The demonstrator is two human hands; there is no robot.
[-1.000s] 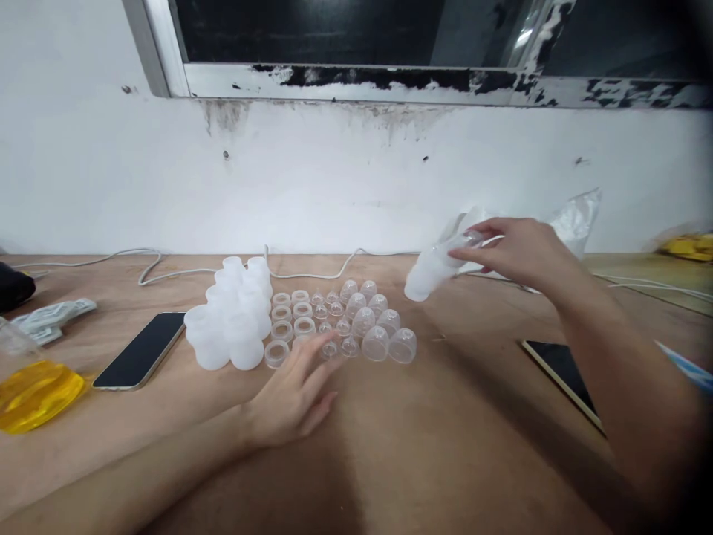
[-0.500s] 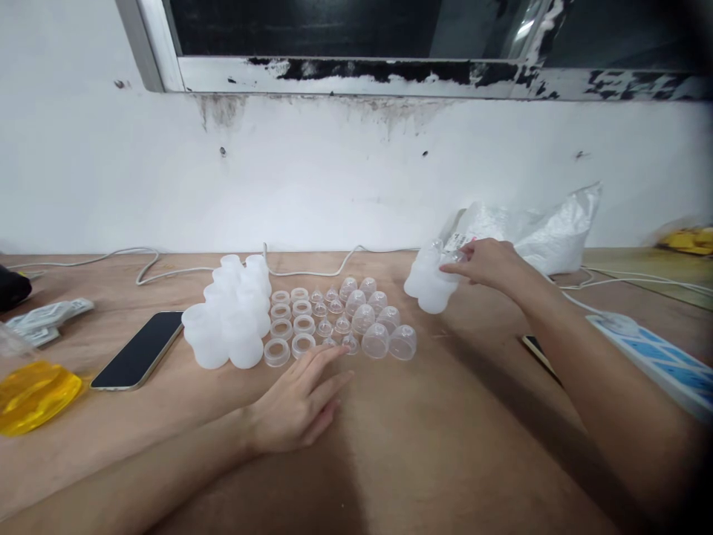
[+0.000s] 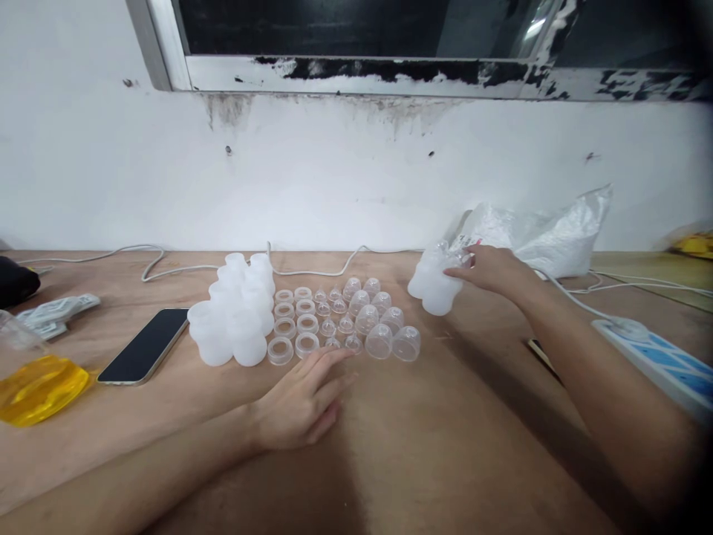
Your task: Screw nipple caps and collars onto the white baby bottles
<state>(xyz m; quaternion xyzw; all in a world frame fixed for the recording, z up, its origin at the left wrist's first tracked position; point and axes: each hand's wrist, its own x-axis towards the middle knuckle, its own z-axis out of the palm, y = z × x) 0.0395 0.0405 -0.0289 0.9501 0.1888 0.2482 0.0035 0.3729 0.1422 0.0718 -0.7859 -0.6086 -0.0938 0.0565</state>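
Note:
My right hand (image 3: 493,269) is at the right, with thumb and fingers closed around the clear top of a baby bottle (image 3: 443,297). That bottle stands against other white bottles with clear tops (image 3: 424,276). Stretched fingers of my left hand (image 3: 306,397) rest on the table at the front ends of the rows. Its fingertips are by the clear teats (image 3: 346,323), holding nothing. Left of the teats lie rows of translucent collar rings (image 3: 280,351); to their right stand clear domed caps (image 3: 379,342). Farther left, several open white bottle bodies (image 3: 249,338) stand packed together.
A phone (image 3: 145,348) and a container with yellow liquid (image 3: 41,390) lie at the left. Behind my right hand is a plastic bag (image 3: 562,238). A power strip (image 3: 657,357) sits at the right. White cables (image 3: 345,267) run along the wall.
The view has shifted slightly, so the things on the table appear a little farther right. My right hand stays at the bottle top, slightly lower; my left hand stays by the teats.

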